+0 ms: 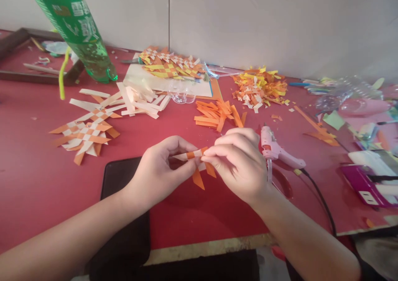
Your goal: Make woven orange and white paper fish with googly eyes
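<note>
Both my hands pinch one small woven paper piece (198,178) of orange and cream strips, held above the red table near its front edge. My left hand (163,169) grips its left side between thumb and fingers. My right hand (238,161) pinches its upper right end; what lies under those fingertips is hidden. Behind the hands lies a pile of loose orange paper strips (214,113). Cream strips (139,98) lie further back to the left. Several finished-looking woven orange and cream pieces (90,134) rest on the left.
A pink glue gun (278,148) with a black cord lies right of my right hand. A tilted-looking green bottle (77,32) stands back left. Paper scraps (261,86) are heaped at the back. A black flat object (124,223) lies under my left forearm; a purple power strip (363,185) is far right.
</note>
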A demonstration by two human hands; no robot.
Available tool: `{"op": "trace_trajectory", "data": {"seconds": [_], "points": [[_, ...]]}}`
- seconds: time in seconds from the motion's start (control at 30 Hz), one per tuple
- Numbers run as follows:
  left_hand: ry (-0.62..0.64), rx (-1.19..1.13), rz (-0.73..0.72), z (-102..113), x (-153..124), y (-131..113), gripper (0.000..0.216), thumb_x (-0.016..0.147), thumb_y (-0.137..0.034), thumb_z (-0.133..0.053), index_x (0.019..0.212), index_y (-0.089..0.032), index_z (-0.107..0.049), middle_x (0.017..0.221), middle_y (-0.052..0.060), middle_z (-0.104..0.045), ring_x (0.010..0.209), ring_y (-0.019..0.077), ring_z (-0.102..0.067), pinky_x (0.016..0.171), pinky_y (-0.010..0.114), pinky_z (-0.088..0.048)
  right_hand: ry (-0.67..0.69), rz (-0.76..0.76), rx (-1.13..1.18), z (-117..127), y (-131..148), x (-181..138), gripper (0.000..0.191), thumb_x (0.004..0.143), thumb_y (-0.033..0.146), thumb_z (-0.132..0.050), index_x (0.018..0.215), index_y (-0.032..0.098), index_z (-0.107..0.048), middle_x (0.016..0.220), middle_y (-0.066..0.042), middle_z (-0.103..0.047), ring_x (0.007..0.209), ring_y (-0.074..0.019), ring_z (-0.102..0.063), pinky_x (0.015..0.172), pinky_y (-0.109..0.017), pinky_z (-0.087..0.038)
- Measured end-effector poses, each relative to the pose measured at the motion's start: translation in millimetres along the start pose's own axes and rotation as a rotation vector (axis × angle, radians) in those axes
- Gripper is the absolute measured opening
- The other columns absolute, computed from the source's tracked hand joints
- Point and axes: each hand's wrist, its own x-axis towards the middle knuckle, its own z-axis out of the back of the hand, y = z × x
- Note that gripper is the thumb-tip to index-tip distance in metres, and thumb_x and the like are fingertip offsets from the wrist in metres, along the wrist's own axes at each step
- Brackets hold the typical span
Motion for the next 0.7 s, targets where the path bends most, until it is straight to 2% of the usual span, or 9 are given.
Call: {"op": "trace_trajectory", "data": {"seconds": [0.3, 0.4, 0.57, 0.7], "points": [[-0.006, 0.026, -0.051, -0.7, -0.9, -1.2, 0.013, 0.079, -0.023, -0.074, 0.083, -0.018, -0.062, 0.085, 0.002, -0.075, 0.081, 0.0161, -0.074, 0.071, 0.022, -0.058, 0.0, -0.024, 0.005, 1.2, 1.1, 0.7, 0.011, 0.083, 0.017, -0.071, 0.085, 0.026, -0.064, 0.078, -0.002, -0.065, 0.084, -0.0207, -0.057, 0.077, -0.039, -0.05], [-0.003, 0.021, -0.064, -0.9, -1.4, -0.1, 0.012, 0.081, -0.022, -0.072, 0.083, -0.018, -0.062, 0.085, 0.001, -0.075, 0.079, 0.0148, -0.074, 0.071, 0.021, -0.058, -0.003, -0.057, 0.105, 0.6, 0.3, -0.3, 0.015, 0.081, 0.019, -0.073, 0.09, 0.025, -0.063, 0.081, -0.003, -0.063, 0.084, -0.0199, -0.057, 0.078, -0.039, -0.051], [-0.052, 0.038, -0.108, -0.2, -2.6, 1.7, 0.012, 0.082, -0.026, -0.071, 0.084, -0.02, -0.061, 0.086, 0.001, -0.074, 0.079, 0.016, -0.073, 0.072, 0.025, -0.06, -0.031, -0.157, 0.29, -1.2, -1.7, -4.0, 0.031, 0.079, 0.028, -0.075, 0.106, 0.025, -0.061, 0.098, -0.007, -0.063, 0.093, -0.0227, -0.06, 0.081, -0.043, -0.052], [-0.078, 0.1, -0.173, 0.4, -3.5, 1.9, 0.008, 0.083, -0.026, -0.071, 0.082, -0.022, -0.064, 0.082, 0.0, -0.073, 0.076, 0.0161, -0.072, 0.072, 0.026, -0.06, 0.007, -0.16, 0.316, -1.1, -1.6, -2.1, 0.021, 0.081, 0.022, -0.074, 0.099, 0.023, -0.065, 0.091, -0.005, -0.067, 0.089, -0.0213, -0.06, 0.08, -0.041, -0.052]]}}
